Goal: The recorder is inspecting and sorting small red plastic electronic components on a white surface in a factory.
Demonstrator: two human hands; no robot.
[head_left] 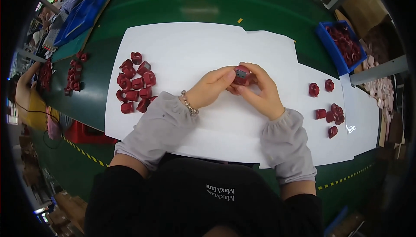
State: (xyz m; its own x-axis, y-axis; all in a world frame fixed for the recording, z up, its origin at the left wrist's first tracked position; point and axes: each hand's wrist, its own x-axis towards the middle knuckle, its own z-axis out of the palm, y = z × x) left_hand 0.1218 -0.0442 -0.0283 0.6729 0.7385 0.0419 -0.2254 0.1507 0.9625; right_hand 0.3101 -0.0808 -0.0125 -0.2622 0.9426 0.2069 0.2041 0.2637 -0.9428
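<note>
The green surface (173, 7) runs on past your work at the far side and the left, while overlapping white sheets (208, 137) cover its middle and right. The sheets' near edge lies close to your body, and their far edge sits beyond your hands. Your grey sleeves (154, 122) cross above the near part of the paper: the left one comes just beside the clustered red pieces (149, 79), and you cannot tell whether it touches them; the right one is apart from the scattered red pieces (313, 90) farther right. A blue bin (328, 48) holding a heap of similar pieces stands at the far right, by the sheets' edge. Between the two groups, a broad stretch of white paper gives you room on both sides of your hands and toward you.

Your left hand (212, 89) and right hand (264, 96) meet over the paper, with their fingers pinching one held piece (241, 74) between them, the left thumb at its left side and the right fingers curled around its right. It sits well apart from both groups. It is dark red, glossy and rounded, and its flat grey face, with small dark marks, shows between your fingers.
</note>
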